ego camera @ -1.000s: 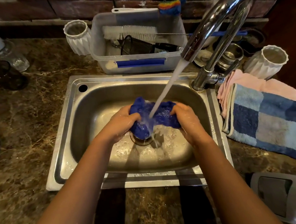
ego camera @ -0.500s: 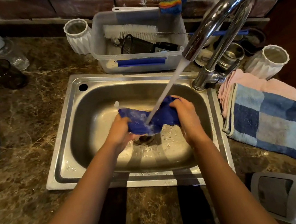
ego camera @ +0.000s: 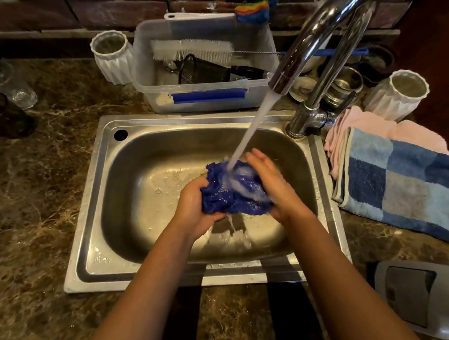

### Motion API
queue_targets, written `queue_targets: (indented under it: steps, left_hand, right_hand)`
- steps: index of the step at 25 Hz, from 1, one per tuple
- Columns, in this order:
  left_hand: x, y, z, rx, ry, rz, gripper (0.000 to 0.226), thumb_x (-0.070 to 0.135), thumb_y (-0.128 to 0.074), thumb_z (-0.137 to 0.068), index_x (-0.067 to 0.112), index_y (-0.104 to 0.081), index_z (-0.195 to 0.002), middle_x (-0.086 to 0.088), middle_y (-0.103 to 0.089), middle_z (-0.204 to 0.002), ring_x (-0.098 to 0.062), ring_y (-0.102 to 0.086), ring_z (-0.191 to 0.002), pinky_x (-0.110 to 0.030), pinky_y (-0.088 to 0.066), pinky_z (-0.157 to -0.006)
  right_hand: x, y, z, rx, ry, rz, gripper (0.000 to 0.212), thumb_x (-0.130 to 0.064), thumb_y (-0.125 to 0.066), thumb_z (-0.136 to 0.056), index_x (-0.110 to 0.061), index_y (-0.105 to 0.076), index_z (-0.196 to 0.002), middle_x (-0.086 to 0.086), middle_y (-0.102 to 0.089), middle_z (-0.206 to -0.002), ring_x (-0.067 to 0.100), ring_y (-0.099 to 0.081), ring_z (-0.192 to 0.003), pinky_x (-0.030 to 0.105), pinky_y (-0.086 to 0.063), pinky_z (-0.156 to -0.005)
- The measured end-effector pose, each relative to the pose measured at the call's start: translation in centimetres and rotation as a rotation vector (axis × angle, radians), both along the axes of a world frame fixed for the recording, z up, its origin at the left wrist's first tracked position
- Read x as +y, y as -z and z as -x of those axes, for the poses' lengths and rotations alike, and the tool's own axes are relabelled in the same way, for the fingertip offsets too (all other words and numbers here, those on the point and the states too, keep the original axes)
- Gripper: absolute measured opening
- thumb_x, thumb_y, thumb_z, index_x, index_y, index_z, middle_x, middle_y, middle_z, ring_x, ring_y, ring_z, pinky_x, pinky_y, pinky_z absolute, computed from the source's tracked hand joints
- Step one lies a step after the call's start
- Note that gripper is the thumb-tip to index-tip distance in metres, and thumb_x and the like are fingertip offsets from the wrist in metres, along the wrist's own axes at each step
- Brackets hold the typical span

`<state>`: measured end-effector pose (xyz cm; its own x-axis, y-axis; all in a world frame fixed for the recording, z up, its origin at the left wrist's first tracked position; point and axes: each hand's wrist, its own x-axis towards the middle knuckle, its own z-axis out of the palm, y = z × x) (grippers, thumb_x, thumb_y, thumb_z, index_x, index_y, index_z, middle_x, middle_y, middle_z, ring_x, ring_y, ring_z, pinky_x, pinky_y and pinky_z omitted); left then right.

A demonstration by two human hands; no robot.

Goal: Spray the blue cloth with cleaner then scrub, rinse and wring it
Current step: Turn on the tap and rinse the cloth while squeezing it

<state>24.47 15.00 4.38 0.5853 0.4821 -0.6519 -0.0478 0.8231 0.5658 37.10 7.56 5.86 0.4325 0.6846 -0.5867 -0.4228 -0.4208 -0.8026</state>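
Both hands in the sink (ego camera: pixel 92 232), over the middle of the basin and a little toward its right wall. Left hand (ego camera: pixel 194 211) cupped under and around the left side of the blue cloth (ego camera: pixel 234 193), fingers curled shut on a bunched fold. Right hand (ego camera: pixel 272 184) laid flat against the cloth's right side, fingers straight and mostly extended, pressing rather than grasping. Held this way, probably, to keep the wad directly beneath the water stream (ego camera: pixel 252 128) from the faucet (ego camera: pixel 322 29), one palm as a backstop and the other working the fabric against it. Raised clear of the basin floor, so runoff falls free in a thin trickle below the left hand toward the drain, hidden under the cloth.

Deep blue, soaked dark, crumpled into a loose ball with ridged folds. Pale blurred patch where the stream strikes, either foam or splashing water; cannot tell which. Droplets and small bubbles scattered on the basin floor to the left.

Judged as the rinse step, scrubbing perhaps not quite finished, wringing not yet done. Checked towel (ego camera: pixel 400 183) lying on the table along the sink's right edge, well clear of the splash.
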Motion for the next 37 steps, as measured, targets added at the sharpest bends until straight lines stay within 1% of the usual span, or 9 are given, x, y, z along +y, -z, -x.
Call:
queue_targets:
  steps: [2, 6, 10, 19, 25, 28, 31, 34, 37]
  left_hand:
    - [-0.1, -0.4, -0.4, 0.021, 0.006, 0.037, 0.045, 0.02, -0.034, -0.082, 0.016, -0.07, -0.055, -0.004, -0.071, -0.061, -0.018, -0.069, -0.058, -0.034, -0.056, -0.053]
    - [-0.7, -0.1, -1.7, 0.023, -0.112, -0.026, 0.036, 0.04, -0.038, -0.093, 0.018, -0.067, -0.094, -0.001, -0.076, -0.075, -0.015, -0.071, -0.074, -0.029, -0.057, -0.059]
    - [-1.6, -0.9, -2.2, -0.181, -0.233, 0.017, 0.035, 0.041, -0.039, -0.094, 0.017, -0.063, -0.106, -0.001, -0.076, -0.085, -0.015, -0.071, -0.087, -0.025, -0.057, -0.07]
    - [-1.1, -1.8, -4.2, 0.53, 0.046, -0.806, 0.029, 0.032, -0.037, -0.095, 0.015, -0.06, -0.1, -0.002, -0.063, -0.09, -0.017, -0.059, -0.084, -0.033, -0.047, -0.073]
    - [-1.5, -2.7, -3.1, 0.425, 0.084, -0.873, 0.013, 0.021, -0.036, -0.095, 0.024, -0.047, -0.087, 0.004, -0.053, -0.075, -0.019, -0.057, -0.073, -0.027, -0.048, -0.065]
    - [-1.3, -3.0, -3.0, 0.265, -0.037, -0.543, 0.024, 0.011, -0.037, -0.09, 0.019, -0.051, -0.107, 0.004, -0.057, -0.096, -0.017, -0.059, -0.09, -0.028, -0.051, -0.075]
    - [0.0, -2.8, -2.7, 0.029, -0.269, -0.035, 0.023, 0.017, -0.038, -0.087, 0.008, -0.058, -0.091, -0.011, -0.062, -0.092, -0.022, -0.063, -0.079, -0.03, -0.05, -0.071]
    - [-0.5, -2.6, -2.9, 0.048, -0.166, -0.073, 0.036, 0.039, -0.032, -0.096, 0.019, -0.061, -0.091, -0.001, -0.068, -0.082, -0.006, -0.069, -0.067, -0.02, -0.055, -0.056]
    - [-1.6, -2.7, -3.8, 0.138, -0.13, -0.27, 0.033, 0.033, -0.031, -0.097, 0.029, -0.055, -0.075, 0.01, -0.059, -0.075, 0.007, -0.061, -0.051, -0.011, -0.049, -0.049]
  right_hand:
    - [0.5, 0.0, 0.9, 0.044, 0.122, -0.042, 0.033, -0.024, -0.062, -0.084, -0.018, -0.058, -0.116, 0.011, -0.063, -0.117, 0.028, -0.062, -0.106, 0.051, -0.048, -0.096]
    - [0.6, -1.0, 3.8, -0.52, 0.043, -0.18, 0.042, -0.013, -0.06, -0.083, -0.029, -0.052, -0.121, -0.022, -0.056, -0.112, -0.01, -0.053, -0.102, 0.025, -0.05, -0.09]
    - [0.7, -0.9, 6.2, -0.821, -0.162, -0.292, 0.045, -0.018, -0.058, -0.085, -0.02, -0.05, -0.129, 0.001, -0.041, -0.144, 0.009, -0.034, -0.132, 0.022, -0.028, -0.109]
    - [3.8, -1.3, 4.4, -0.464, 0.065, -0.139, 0.015, -0.014, -0.05, -0.09, -0.017, -0.056, -0.077, -0.004, -0.056, -0.071, 0.006, -0.059, -0.065, 0.019, -0.049, -0.06]
    - [5.0, -1.6, 2.0, -0.142, 0.151, 0.062, 0.023, -0.014, -0.042, -0.089, -0.016, -0.053, -0.069, 0.004, -0.052, -0.068, 0.017, -0.053, -0.067, 0.028, -0.045, -0.065]
    - [4.1, -1.7, 1.8, 0.055, 0.18, -0.024, 0.015, -0.023, -0.045, -0.085, -0.015, -0.057, -0.086, 0.009, -0.06, -0.084, 0.02, -0.06, -0.077, 0.035, -0.051, -0.074]
    - [1.7, -1.0, 3.7, -0.295, -0.024, -0.156, 0.031, -0.039, -0.048, -0.076, -0.054, -0.049, -0.103, -0.01, -0.063, -0.106, -0.001, -0.061, -0.096, 0.03, -0.053, -0.085]
    - [1.9, -0.9, 4.9, -0.84, -0.126, -0.22, 0.032, -0.05, -0.049, -0.077, -0.061, -0.048, -0.106, -0.012, -0.047, -0.139, -0.003, -0.038, -0.126, 0.023, -0.038, -0.101]
    - [2.7, -0.9, 4.7, -0.755, 0.006, -0.286, 0.026, -0.038, -0.055, -0.081, -0.028, -0.064, -0.104, 0.002, -0.061, -0.123, 0.008, -0.054, -0.112, 0.023, -0.047, -0.095]
